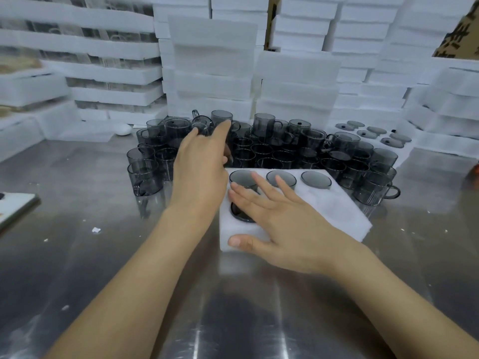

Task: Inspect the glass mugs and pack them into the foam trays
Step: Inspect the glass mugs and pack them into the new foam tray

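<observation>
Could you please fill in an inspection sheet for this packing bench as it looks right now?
Surface: steel table, shiny, with white crumbs.
Job's things: foam tray holds four dark mugs; loose mugs crowd behind it.
Clutter: round lids on foam at the back right; flat board at the left edge.
Grippers: left hand reaches into the loose mugs, grip hidden; right hand rests flat on the tray.
Cables: nothing seen.
Surroundings: foam stacks wall the back.

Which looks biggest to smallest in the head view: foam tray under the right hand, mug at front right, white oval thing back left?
1. Foam tray, partly hidden by the right hand.
2. Mug at front right.
3. White oval object, though it sits farther back, so this gap is unsure.
</observation>
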The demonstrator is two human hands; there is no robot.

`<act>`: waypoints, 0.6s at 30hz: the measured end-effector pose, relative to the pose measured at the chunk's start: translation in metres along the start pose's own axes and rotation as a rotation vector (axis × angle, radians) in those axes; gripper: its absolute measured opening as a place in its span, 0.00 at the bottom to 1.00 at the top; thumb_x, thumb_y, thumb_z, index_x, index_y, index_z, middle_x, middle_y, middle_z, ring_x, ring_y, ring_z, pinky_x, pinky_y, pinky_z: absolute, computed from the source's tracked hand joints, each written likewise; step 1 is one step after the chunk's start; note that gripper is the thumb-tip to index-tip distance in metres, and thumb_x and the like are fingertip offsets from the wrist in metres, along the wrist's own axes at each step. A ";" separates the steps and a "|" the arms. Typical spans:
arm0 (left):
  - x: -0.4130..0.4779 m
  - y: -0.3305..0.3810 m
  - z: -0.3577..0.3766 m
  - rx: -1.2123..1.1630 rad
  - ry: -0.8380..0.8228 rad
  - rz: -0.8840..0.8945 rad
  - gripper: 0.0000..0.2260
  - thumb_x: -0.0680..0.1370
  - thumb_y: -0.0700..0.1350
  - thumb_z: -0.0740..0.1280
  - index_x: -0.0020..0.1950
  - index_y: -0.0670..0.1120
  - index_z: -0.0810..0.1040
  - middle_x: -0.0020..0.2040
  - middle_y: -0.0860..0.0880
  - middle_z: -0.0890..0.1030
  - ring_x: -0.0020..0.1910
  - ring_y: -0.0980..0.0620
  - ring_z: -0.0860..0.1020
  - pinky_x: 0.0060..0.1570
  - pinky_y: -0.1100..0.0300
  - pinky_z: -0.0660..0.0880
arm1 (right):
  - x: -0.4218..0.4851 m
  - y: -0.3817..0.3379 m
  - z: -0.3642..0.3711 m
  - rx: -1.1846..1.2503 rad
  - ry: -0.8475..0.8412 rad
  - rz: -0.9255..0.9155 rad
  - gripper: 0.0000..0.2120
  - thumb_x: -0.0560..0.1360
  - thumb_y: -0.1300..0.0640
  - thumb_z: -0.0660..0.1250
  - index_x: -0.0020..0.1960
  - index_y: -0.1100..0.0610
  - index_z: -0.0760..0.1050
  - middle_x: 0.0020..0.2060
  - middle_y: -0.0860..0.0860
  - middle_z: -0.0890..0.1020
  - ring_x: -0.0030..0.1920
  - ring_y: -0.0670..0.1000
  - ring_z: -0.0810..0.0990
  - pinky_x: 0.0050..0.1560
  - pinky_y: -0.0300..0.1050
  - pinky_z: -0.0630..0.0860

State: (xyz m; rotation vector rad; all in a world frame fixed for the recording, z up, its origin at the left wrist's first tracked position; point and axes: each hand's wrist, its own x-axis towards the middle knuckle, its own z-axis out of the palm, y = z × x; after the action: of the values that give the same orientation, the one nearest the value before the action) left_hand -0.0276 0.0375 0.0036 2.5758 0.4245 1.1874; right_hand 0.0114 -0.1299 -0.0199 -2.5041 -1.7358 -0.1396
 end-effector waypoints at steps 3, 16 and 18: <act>0.000 0.006 0.002 0.023 -0.014 0.096 0.31 0.72 0.28 0.65 0.74 0.48 0.66 0.47 0.47 0.83 0.55 0.46 0.76 0.71 0.67 0.43 | 0.001 0.004 0.000 0.230 0.111 0.009 0.32 0.77 0.35 0.50 0.77 0.49 0.59 0.75 0.42 0.59 0.77 0.43 0.48 0.77 0.45 0.46; -0.010 0.026 0.007 -0.121 0.068 0.782 0.32 0.70 0.26 0.69 0.71 0.43 0.69 0.46 0.54 0.84 0.50 0.51 0.78 0.62 0.56 0.68 | 0.007 0.027 -0.003 0.560 0.801 0.277 0.39 0.68 0.66 0.72 0.74 0.52 0.61 0.66 0.42 0.68 0.69 0.43 0.66 0.65 0.32 0.65; -0.009 0.026 0.006 -0.152 0.129 0.748 0.31 0.72 0.32 0.71 0.72 0.44 0.65 0.50 0.51 0.83 0.53 0.50 0.76 0.59 0.57 0.69 | 0.007 0.028 -0.004 0.634 0.852 0.288 0.38 0.67 0.66 0.73 0.73 0.51 0.63 0.66 0.44 0.71 0.66 0.44 0.71 0.65 0.43 0.71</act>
State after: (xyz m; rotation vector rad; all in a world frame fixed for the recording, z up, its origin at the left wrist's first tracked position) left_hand -0.0245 0.0092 0.0033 2.5890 -0.6479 1.5269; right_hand 0.0397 -0.1333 -0.0153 -1.7832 -0.8804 -0.4630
